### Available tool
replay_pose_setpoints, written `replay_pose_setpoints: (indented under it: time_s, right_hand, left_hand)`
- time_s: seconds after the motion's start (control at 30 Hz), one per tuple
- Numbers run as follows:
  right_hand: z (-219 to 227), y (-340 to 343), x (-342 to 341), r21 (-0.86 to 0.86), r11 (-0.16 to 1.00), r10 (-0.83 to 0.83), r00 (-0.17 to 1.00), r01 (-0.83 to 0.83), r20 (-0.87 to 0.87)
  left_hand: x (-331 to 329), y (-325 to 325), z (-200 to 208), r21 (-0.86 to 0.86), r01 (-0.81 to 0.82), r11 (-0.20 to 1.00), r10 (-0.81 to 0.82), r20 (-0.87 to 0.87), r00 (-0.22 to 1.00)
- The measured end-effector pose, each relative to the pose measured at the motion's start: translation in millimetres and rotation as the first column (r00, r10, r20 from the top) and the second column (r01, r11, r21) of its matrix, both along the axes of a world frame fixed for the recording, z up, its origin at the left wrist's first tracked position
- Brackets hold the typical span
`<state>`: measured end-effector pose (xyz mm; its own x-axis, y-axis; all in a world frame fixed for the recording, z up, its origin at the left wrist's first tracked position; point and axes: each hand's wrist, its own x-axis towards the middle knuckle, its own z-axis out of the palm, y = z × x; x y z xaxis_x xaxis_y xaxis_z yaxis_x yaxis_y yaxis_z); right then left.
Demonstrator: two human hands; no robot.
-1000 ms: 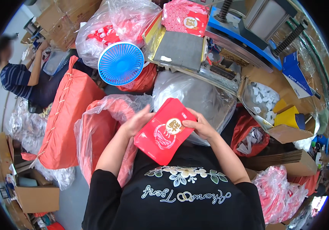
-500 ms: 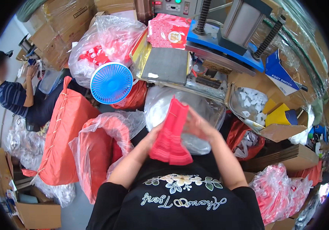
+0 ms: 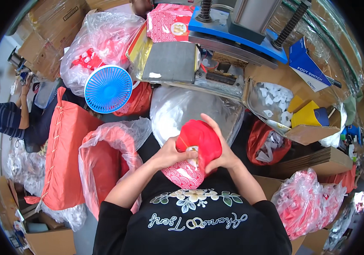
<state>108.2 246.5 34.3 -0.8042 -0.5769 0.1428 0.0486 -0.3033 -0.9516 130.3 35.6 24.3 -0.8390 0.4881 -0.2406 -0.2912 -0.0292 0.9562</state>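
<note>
A: Where is the red bundle (image 3: 203,138)?
B: Up against the person's front, just beyond the flower print (image 3: 202,197) on the black shirt (image 3: 182,240). It is bent into a rounded bulge, plain red on top, with a pink-and-white scallop pattern at its six o'clock end.
A: And the hands?
B: The left hand (image 3: 168,155) is clamped on the bundle from nine o'clock, its thumb pressed over the pale round emblem. The right hand (image 3: 226,158) curves around the three o'clock edge and grips it, thumb low, a finger reaching up past the top toward twelve.
A: Take the bundle as the dial's centre. What surrounds it?
B: At twelve, just beyond, a clear plastic bag (image 3: 182,104). Farther out, between eleven and twelve, a dark grey pad (image 3: 169,61). Toward one, a press with a blue plate (image 3: 237,32).
A: The right side?
B: A box of white pieces (image 3: 275,98) at two, an open red bag (image 3: 267,146) near three, a bag of pink scraps (image 3: 307,204) at four.
A: And the left?
B: A blue fan (image 3: 108,89) at ten, a laced red sack (image 3: 68,159) at nine, and a co-worker in a striped shirt (image 3: 10,121) farther off, just past nine.
</note>
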Motion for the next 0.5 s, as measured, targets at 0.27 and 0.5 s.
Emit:
replay_pose_setpoints:
  time_s: [0.27, 0.5]
  right_hand:
    - [-5.6, -5.8, 3.5, -0.074, 0.981, -0.151, 0.944, 0.179, 0.295]
    - [-11.1, 15.4, 19.0, 0.21, 0.884, -0.462, 0.85, 0.418, 0.251]
  left_hand:
    - [7.2, 13.1, -2.1, -0.146, -0.246, 0.958, 0.239, -0.065, 0.969]
    - [-9.7, 12.1, 3.3, -0.209, -0.128, 0.969, 0.109, -0.1, 0.989]
